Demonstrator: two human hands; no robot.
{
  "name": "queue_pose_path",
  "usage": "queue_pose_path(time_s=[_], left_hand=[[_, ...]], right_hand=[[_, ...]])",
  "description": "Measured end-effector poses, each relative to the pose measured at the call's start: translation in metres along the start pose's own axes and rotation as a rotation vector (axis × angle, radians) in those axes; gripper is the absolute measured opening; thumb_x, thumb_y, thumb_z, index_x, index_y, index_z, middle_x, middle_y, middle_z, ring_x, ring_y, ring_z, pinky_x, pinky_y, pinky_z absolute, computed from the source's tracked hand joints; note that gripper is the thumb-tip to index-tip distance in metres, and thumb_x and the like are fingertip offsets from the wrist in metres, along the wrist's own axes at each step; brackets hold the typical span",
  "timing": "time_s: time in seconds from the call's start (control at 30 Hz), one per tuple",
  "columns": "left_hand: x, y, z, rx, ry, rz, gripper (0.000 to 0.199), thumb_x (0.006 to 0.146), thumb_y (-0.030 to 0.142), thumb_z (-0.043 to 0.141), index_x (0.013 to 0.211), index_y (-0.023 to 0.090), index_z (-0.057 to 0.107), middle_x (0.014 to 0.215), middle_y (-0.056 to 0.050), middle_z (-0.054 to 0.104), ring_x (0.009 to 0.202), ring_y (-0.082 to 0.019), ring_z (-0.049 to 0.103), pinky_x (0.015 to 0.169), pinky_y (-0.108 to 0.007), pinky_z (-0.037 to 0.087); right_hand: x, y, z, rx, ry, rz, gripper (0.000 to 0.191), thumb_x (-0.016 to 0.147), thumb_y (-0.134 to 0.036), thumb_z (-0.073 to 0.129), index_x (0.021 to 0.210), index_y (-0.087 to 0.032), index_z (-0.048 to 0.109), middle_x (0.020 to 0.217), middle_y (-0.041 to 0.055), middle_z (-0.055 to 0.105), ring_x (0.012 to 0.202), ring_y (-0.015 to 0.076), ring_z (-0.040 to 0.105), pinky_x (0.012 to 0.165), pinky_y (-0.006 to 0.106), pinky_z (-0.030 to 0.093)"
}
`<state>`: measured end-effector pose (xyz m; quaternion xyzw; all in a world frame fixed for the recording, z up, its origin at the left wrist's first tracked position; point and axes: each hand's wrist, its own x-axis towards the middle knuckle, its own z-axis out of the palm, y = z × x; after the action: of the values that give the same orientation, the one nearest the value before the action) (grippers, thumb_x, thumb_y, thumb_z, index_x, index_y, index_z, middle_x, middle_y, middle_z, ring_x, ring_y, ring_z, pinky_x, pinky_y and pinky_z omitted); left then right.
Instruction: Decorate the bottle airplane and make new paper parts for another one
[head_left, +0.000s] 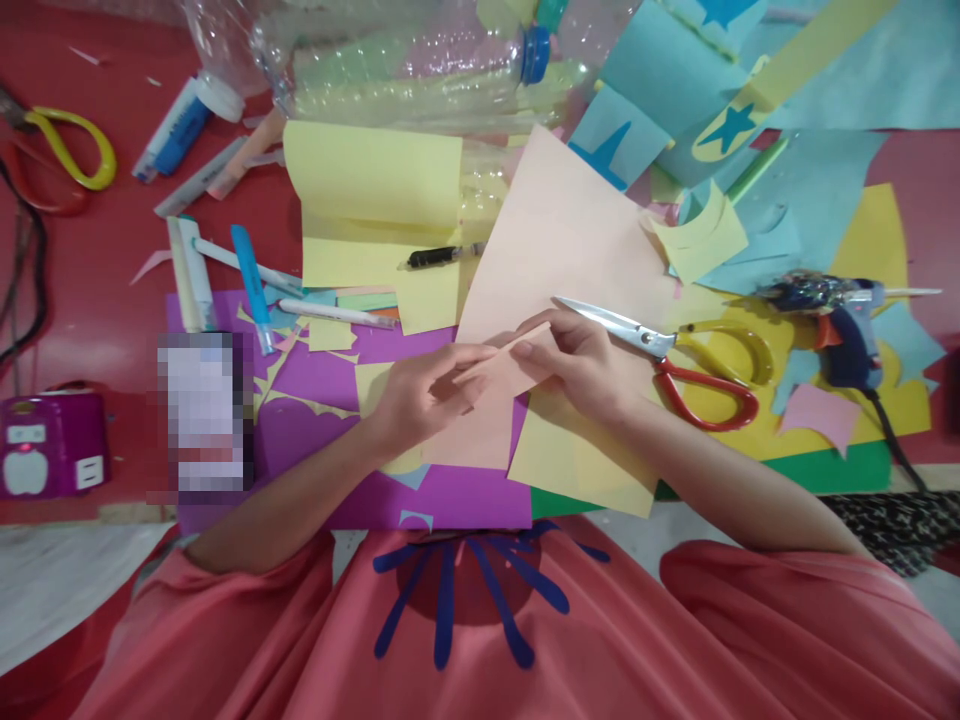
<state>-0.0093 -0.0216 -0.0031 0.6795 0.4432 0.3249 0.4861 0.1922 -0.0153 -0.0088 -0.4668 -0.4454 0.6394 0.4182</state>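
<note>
Between my two hands is a small folded piece of peach paper [529, 362]. My right hand [581, 360] pinches it between thumb and fingers. On its other end, the fingers of my left hand [420, 395] close round the paper's edge. Beneath and behind lies a large peach sheet [555, 230]. Scissors [652, 340] with one yellow and one red handle rest on that sheet, just right of my right hand, their blades partly apart. A black pen [435, 257] lies above my left hand on yellow paper [375, 180].
A glue gun [847, 330] with a cord lies at the right. Clear plastic bottles [405, 75] lie along the back. Pens, a blue marker [253, 285] and a blurred phone-like object [204, 415] are at the left, beside a purple box [52, 442]. More scissors [75, 150] sit far left.
</note>
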Motion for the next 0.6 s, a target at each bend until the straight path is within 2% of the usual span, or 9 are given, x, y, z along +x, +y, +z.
queue_pose_path(time_s=[0.1,0.27,0.43,0.6], left_hand=[[-0.002,0.001,0.000,0.076,-0.007,0.033,0.025,0.092,0.033,0.057,0.110,0.021,0.070,0.098,-0.003,0.078,0.066,-0.010,0.074,0.059,-0.015,0.059],[-0.004,-0.001,0.006,-0.044,-0.027,-0.053,0.035,0.093,0.041,0.057,0.121,0.022,0.065,0.119,-0.005,0.073,0.092,-0.017,0.075,0.065,-0.020,0.064],[-0.004,0.000,0.008,-0.004,-0.019,-0.056,0.035,0.092,0.045,0.059,0.118,0.022,0.063,0.107,-0.004,0.077,0.081,-0.016,0.077,0.069,-0.020,0.063],[-0.009,0.000,0.008,0.138,-0.023,-0.013,0.050,0.091,0.043,0.061,0.136,0.024,0.051,0.084,-0.001,0.078,0.073,-0.015,0.075,0.067,-0.020,0.059]], right_hand=[[0.000,-0.001,-0.001,0.043,-0.028,0.024,0.018,0.074,-0.038,0.078,0.077,-0.022,0.072,0.072,-0.0005,0.067,0.063,0.0107,0.058,0.059,0.026,0.049],[-0.002,-0.002,0.003,0.038,0.025,0.155,0.021,0.072,-0.040,0.077,0.074,-0.020,0.072,0.073,0.0015,0.066,0.067,0.0129,0.058,0.061,0.027,0.047],[-0.006,-0.001,0.011,-0.007,0.101,0.173,0.028,0.073,-0.044,0.075,0.069,-0.018,0.064,0.067,0.0005,0.060,0.061,0.0114,0.052,0.055,0.025,0.042],[-0.008,-0.002,0.013,-0.039,0.070,0.094,0.033,0.078,-0.048,0.071,0.070,-0.019,0.059,0.065,-0.0011,0.056,0.059,0.0097,0.047,0.053,0.025,0.039]])
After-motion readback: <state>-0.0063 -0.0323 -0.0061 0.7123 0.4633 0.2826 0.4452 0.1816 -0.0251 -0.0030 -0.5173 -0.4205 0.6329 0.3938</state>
